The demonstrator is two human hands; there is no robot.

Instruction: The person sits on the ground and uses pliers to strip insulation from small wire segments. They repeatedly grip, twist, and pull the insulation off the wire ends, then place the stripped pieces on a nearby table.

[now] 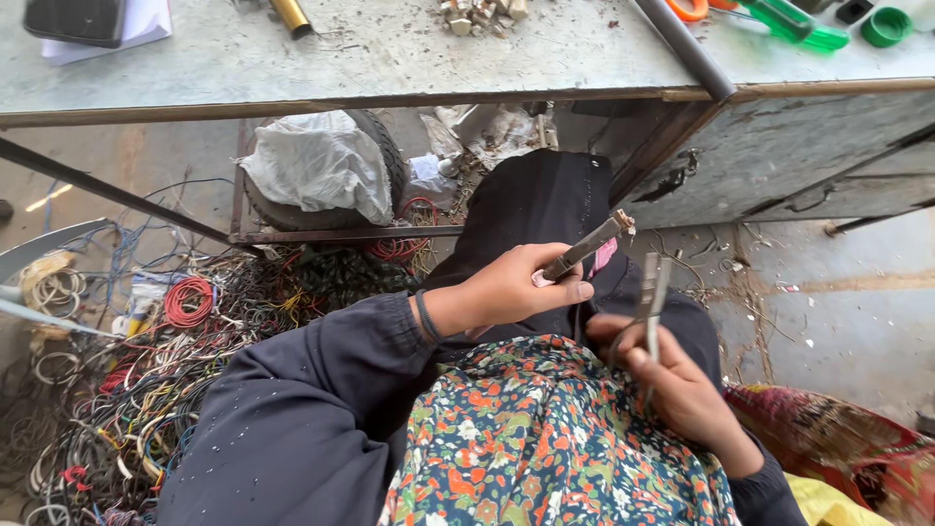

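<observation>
Spreading over the floor at far left, a wire pile (pixel 146 390) of red, black and yellow coils lies under the table (pixel 390 58), with a white sack (pixel 317 161) just behind it. The left hand (pixel 511 287) is clenched around a dark tool (pixel 584 248) whose tip angles up and to the right. Just beside it, lower, the right hand (pixel 672 380) pinches a thin grey strip (pixel 653 297), held upright above the floral cloth (pixel 545 438).
</observation>
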